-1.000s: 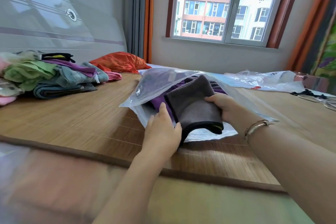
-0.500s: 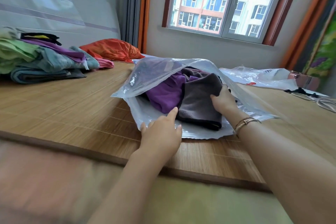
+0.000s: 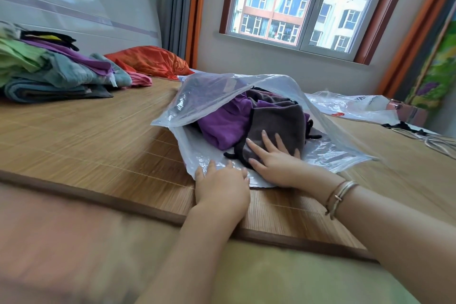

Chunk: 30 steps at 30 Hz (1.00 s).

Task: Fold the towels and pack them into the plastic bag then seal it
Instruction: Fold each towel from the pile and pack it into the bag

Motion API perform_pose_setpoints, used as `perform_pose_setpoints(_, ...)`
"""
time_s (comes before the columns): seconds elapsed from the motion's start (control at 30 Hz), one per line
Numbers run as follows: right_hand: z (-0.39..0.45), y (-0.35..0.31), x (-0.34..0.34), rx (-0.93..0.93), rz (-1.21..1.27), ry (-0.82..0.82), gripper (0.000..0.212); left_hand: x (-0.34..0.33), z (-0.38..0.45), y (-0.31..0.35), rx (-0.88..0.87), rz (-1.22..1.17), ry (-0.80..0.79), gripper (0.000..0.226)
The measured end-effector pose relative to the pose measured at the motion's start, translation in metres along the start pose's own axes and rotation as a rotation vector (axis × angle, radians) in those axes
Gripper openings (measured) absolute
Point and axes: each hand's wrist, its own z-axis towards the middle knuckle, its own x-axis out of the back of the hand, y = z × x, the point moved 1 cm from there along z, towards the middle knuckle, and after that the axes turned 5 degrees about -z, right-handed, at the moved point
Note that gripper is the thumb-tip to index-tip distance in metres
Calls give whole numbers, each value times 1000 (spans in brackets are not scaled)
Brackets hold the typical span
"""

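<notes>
A clear plastic bag [image 3: 217, 96] lies open-mouthed toward me on the bamboo mat [image 3: 86, 136]. Inside it sit a purple towel [image 3: 222, 126] and a folded grey towel [image 3: 281, 123]. My right hand [image 3: 274, 158] lies flat with straight fingers pressing on the grey towel's near edge. My left hand [image 3: 222, 180] rests on the bag's lower lip at its near edge, fingers curled over the plastic. The bag's upper flap arches up over the towels.
A pile of folded towels [image 3: 54, 71] in green, blue-grey and purple lies at the left. An orange bag [image 3: 150, 59] sits behind it. Another clear plastic bag [image 3: 352, 106] lies at the back right, with dark cords [image 3: 424, 136] beside it.
The grey towel has gone from half outside the bag to inside it. My right hand let go of its side and now presses flat on it. My left hand dropped to the bag's lower lip.
</notes>
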Motion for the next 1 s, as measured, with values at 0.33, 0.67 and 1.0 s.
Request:
perform_pose_setpoints(0.33,50,12,-9,-222,75,49,75,0,-4,0,12,38,3,42)
perform_pose_setpoints(0.67,24,-2,15,-244,-89,150,75,1,-6,-2,0,-2,1,41)
perform_pose_setpoints(1.0,45,-2,32,-582,1241,449,56,4,-10,-5,-29,-10,2,39)
